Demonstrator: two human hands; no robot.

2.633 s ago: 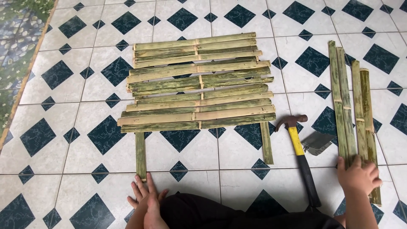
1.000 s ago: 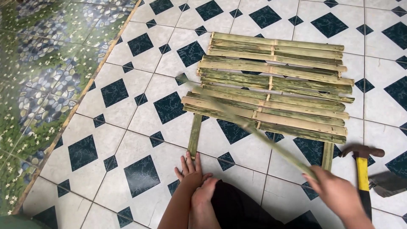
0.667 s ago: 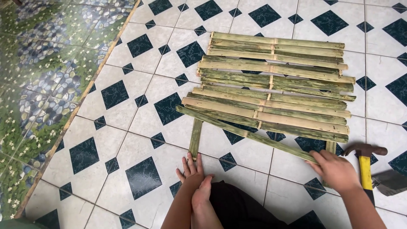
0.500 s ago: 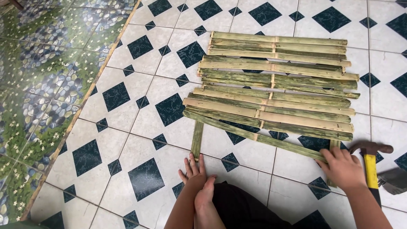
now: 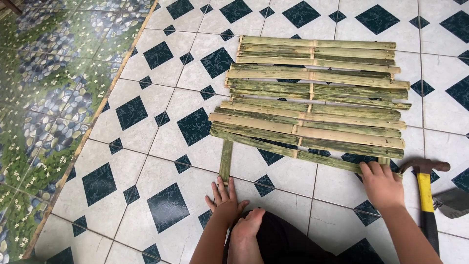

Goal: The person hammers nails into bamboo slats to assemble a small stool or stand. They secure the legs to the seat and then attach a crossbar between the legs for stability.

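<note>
A panel of green bamboo slats (image 5: pixel 317 93) lies flat on the tiled floor, fixed across two bamboo rails. My right hand (image 5: pixel 382 185) grips the right end of a loose bamboo slat (image 5: pixel 288 150), which lies slanted along the panel's near edge. My left hand (image 5: pixel 223 203) rests flat on the floor, fingers spread, touching the near end of the left rail (image 5: pixel 225 160). A bare foot (image 5: pixel 246 230) lies beside that hand.
A hammer (image 5: pixel 426 198) with a yellow and black handle lies on the tiles right of my right hand, next to a grey object (image 5: pixel 452 201). A strip of pebble-and-flower patterned floor (image 5: pixel 44 107) runs along the left.
My right hand picked a bamboo slat from the pile on the right, swung it over and lowered it onto the panel's near edge. The view shifted left; my left hand stayed down.
</note>
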